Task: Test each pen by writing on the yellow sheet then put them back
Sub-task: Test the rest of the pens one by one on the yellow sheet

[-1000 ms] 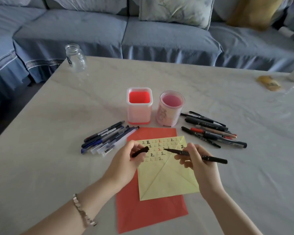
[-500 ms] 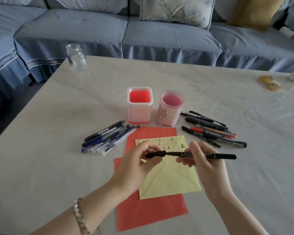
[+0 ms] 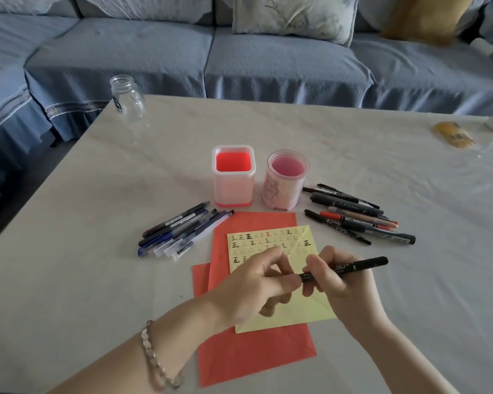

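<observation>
One wide-angle camera, worn on the person's head, looks forward and down from close above the yellow sheet (image 3: pixel 295 314); beyond the sheet the marble table (image 3: pixel 97 251) runs back to a blue sofa (image 3: pixel 268 58).

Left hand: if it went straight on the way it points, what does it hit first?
The right hand, most likely. The left hand points rightward, fingertips pinching the end of the black pen that the right hand grips; both look level, though depth is unclear.
</observation>
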{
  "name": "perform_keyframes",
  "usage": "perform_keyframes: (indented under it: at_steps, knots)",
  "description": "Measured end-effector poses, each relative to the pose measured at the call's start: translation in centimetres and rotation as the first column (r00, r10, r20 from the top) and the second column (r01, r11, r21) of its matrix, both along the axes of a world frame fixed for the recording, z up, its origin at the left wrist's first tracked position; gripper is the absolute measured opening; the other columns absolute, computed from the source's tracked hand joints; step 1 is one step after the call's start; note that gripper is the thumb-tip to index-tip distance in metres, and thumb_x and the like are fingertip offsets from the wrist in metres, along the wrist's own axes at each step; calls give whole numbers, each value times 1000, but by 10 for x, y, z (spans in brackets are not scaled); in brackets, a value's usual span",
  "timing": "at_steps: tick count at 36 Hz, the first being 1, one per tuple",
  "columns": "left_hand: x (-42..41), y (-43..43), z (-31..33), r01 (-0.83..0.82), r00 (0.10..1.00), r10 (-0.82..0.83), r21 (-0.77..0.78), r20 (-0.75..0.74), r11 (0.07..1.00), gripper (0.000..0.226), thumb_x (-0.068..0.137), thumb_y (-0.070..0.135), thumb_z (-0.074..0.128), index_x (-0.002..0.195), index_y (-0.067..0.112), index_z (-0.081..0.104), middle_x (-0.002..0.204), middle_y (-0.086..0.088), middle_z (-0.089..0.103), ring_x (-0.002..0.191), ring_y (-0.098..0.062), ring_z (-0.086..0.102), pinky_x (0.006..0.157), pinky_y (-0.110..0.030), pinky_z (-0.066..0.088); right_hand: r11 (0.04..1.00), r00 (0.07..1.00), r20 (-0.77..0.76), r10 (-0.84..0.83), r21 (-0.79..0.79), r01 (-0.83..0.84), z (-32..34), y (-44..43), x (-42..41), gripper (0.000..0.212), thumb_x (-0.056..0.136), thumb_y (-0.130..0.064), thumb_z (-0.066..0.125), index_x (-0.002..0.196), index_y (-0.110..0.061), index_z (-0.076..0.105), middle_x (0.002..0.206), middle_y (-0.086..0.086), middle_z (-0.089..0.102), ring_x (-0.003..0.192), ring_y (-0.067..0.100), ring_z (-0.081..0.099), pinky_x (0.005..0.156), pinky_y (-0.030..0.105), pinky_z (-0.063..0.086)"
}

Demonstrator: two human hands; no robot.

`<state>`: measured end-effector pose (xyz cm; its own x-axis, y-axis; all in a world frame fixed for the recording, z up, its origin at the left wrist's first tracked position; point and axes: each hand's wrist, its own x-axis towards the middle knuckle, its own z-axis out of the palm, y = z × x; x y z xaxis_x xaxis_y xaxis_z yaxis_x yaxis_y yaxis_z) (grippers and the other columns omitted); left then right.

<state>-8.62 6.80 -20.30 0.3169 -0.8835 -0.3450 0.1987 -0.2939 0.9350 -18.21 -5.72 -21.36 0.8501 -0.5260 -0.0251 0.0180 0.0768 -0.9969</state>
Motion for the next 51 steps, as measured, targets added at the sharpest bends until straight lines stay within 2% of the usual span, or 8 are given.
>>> perform_keyframes:
  at_steps: [6, 16, 25, 31, 32, 37, 47, 51]
  knots:
    - [5, -4, -1, 160, 866, -136, 9, -481, 987, 14, 93, 18, 49, 83, 10, 44, 53, 5, 29, 44, -6, 21, 39, -14, 22, 983, 984, -37, 174, -45, -176, 0, -15, -2, 23, 61, -37, 64, 48, -19, 57, 40, 5, 55, 41, 10, 49, 49, 15, 38]
    - [29, 4, -32, -364, 895, 274, 223, 351, 904, 16, 89, 14, 47, 91, 12, 63, 59, 4, 52, 51, -9, 44, 52, -22, 35, 571, 828, -451, -332, -795, -205, -51, -91, 29, 24, 87, -16, 59, 110, -14, 65, 112, 2, 61, 103, 18, 49, 85, 29, 39]
    - [49, 28, -46, -479, 869, 413, 258, 272, 839, 17, 95, 9, 35, 83, 10, 47, 55, -1, 59, 45, -11, 42, 44, -19, 31, 305, 686, -542, -486, -840, -448, -68, -113, 43, 39, 89, -6, 47, 126, -14, 53, 127, 4, 56, 123, 25, 37, 99, 35, 29]
    - [54, 29, -47, -559, 785, 481, 114, 390, 821, 20, 94, 29, 50, 89, 12, 59, 52, 1, 46, 39, -14, 40, 41, -24, 37, 457, 776, -478, -411, -845, -278, -62, -98, 40, 35, 86, -10, 55, 121, -11, 59, 122, 7, 59, 115, 27, 50, 94, 37, 37]
    - [56, 29, -47, -553, 749, 471, 49, 466, 831, 19, 92, 32, 54, 83, 17, 61, 94, 5, 47, 43, -18, 43, 45, -27, 39, 508, 790, -471, -392, -827, -240, -59, -92, 39, 34, 86, -10, 54, 119, -11, 60, 121, 6, 59, 108, 27, 54, 86, 36, 42]
    - [69, 31, -50, -570, 628, 467, -41, 623, 821, 45, 91, 24, 56, 47, 26, 50, 40, 11, 29, 42, -6, 28, 45, -17, 22, 594, 835, -473, -280, -769, -236, -47, -69, 38, 23, 83, -14, 57, 104, -20, 66, 102, -4, 58, 83, 20, 57, 67, 31, 47]
    - [96, 50, -57, -626, 482, 242, 138, 842, 767, 33, 93, 26, 52, 66, 6, 55, 53, 0, 50, 55, -21, 49, 52, -31, 30, 668, 889, -420, -184, -716, -200, -45, -41, 34, 26, 78, -7, 60, 101, -17, 69, 84, -14, 52, 64, 7, 51, 65, 28, 47]
    - [116, 59, -59, -619, 184, -63, 166, 981, 768, 22, 96, 24, 44, 99, 11, 61, 93, -9, 61, 82, -35, 59, 63, -34, 40, 683, 900, -408, -156, -703, -200, -43, -36, 32, 26, 78, -8, 61, 100, -19, 70, 84, -16, 53, 65, 6, 51, 64, 23, 44]
